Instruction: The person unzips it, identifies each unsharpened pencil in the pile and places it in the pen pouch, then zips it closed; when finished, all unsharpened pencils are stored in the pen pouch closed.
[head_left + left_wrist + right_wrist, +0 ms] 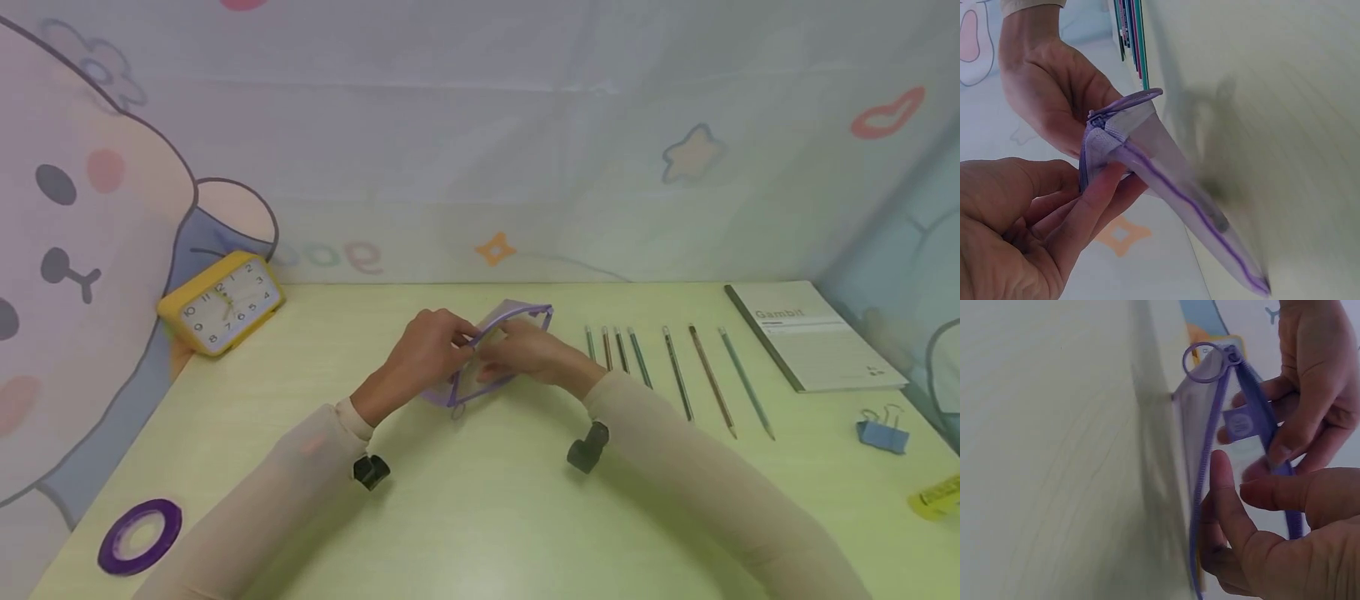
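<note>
The left hand [427, 354] pinches a purple-edged pouch [1175, 184], which gapes between the 2 hands over the table [480, 517]. The right hand [528, 350], fingers loosely bent, thumb and forefinger apart, reaches inside it. 7 pencils [712, 379] lie to the right.

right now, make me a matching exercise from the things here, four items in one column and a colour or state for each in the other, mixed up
1. pouch
2. clock
3. tape roll
4. binder clip

A. purple, lying flat
B. blue body
C. zip open
D. yellow case

Pairs: 1-C, 2-D, 3-A, 4-B
</note>
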The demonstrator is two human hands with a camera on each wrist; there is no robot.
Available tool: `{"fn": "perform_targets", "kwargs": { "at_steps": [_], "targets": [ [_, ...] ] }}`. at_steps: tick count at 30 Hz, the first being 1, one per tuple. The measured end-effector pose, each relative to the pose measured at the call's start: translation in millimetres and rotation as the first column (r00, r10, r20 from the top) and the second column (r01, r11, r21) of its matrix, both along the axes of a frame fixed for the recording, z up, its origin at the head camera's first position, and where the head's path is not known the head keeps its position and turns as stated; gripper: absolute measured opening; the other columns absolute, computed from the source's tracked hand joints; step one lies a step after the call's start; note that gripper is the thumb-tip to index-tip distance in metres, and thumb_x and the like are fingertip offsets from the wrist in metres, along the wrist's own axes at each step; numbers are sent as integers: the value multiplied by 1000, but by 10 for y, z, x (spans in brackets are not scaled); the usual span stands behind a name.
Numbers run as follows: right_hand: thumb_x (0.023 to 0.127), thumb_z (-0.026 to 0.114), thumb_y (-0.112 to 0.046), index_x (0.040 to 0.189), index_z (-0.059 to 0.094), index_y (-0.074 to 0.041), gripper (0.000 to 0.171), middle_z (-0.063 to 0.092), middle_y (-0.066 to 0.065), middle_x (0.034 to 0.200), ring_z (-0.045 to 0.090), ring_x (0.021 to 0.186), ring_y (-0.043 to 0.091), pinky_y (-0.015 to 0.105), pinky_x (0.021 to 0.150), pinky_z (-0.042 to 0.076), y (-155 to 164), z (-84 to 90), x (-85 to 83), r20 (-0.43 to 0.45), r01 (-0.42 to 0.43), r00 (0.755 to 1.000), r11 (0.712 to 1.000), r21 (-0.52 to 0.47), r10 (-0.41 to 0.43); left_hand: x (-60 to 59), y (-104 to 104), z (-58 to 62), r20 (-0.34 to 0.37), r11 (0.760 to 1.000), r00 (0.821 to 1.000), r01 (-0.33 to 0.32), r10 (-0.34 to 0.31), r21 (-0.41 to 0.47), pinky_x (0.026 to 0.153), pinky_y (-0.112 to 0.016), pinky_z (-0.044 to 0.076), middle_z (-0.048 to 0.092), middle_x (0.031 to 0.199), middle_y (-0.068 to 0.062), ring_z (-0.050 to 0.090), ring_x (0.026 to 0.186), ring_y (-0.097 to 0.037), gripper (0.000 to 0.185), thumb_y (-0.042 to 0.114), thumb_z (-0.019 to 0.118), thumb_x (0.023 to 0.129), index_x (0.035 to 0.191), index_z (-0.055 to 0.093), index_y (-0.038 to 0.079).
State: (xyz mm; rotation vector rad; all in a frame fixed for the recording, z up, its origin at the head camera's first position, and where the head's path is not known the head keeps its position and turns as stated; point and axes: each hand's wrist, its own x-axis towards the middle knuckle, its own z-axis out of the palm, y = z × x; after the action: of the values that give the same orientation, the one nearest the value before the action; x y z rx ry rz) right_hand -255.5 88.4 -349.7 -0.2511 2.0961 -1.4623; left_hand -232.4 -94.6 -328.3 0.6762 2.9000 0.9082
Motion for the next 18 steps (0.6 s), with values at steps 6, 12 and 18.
{"fn": "perform_targets", "kwargs": {
  "at_steps": [6,12,18],
  "targets": [
    [98,57,-17,153,37,3,62,66,22,129,72,105,25,40,98,56,325,296,120,-118,-123,982,971,203,149,0,5,11,-10,1000,1000,-5,4,-22,54,-20,52,78,103,-15,78,83,-22,30,4,63,91,118,75,2],
    [101,54,-14,138,60,0,40,69,17,125,71,97,26,37,84,60,794,597,229,-278,-146,920,901,409,275,8,15,36,-13,999,1000,-8,8,-32,57,-20,52,78,106,-15,77,92,-24,30,4,62,91,119,75,2],
    [102,52,-8,134,60,9,37,69,26,122,70,89,29,39,76,56,1125,562,310,-407,46,876,796,604,258,21,31,25,7,1000,1000,-8,9,-25,56,-20,52,78,106,-15,78,90,-24,31,5,62,91,120,74,2]
  ]
}}
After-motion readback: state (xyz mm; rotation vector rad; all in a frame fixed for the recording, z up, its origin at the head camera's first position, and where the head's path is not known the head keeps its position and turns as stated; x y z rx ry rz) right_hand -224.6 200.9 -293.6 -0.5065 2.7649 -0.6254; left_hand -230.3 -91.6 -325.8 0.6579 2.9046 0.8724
